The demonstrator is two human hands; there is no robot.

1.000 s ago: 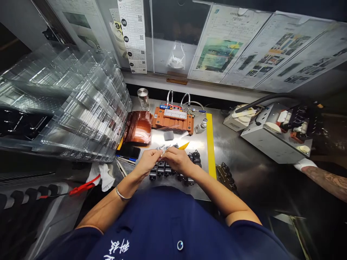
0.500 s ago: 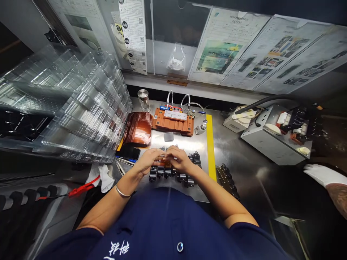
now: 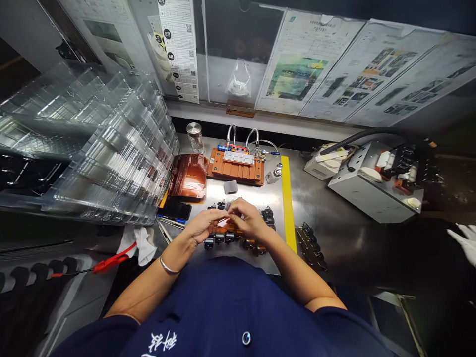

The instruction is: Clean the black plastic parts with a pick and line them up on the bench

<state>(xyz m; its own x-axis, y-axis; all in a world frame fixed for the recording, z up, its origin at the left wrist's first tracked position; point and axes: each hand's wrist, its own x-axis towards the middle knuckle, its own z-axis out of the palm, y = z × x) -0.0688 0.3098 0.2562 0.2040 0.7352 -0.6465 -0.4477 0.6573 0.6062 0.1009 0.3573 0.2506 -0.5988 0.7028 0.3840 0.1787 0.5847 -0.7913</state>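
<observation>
Head view is showing both hands meeting over a small orange-tinted piece (image 3: 224, 222), pinched between their fingertips just above a row of small black parts (image 3: 223, 238) on the table (image 3: 260, 198). What the piece is, I cannot tell; it is too small. The left hand (image 3: 203, 225) is closing narrowly on its left end, a thin bracelet (image 3: 167, 267) sitting on that wrist. The right hand (image 3: 248, 220) is curling over its right end, fingers bent and gripping it too.

Just beyond the hands, a small grey pad (image 3: 230, 187) is lying flat on the bright metal, and behind it an orange fixture (image 3: 238, 166) is standing with two bent metal tubes rising from it. A stack of amber sheets (image 3: 188, 176) is resting to its left, beside a glass jar (image 3: 195, 137) with a metal lid. A dark phone (image 3: 174, 209) is lying near the left wrist. A yellow strip (image 3: 287, 198) is running along the right of the work area, with more black parts (image 3: 310, 245) past it. Clear plastic trays (image 3: 96, 144) are leaning in a tall stack at the far left. A white-gloved hand (image 3: 463, 240) of another person is showing at the right edge.
</observation>
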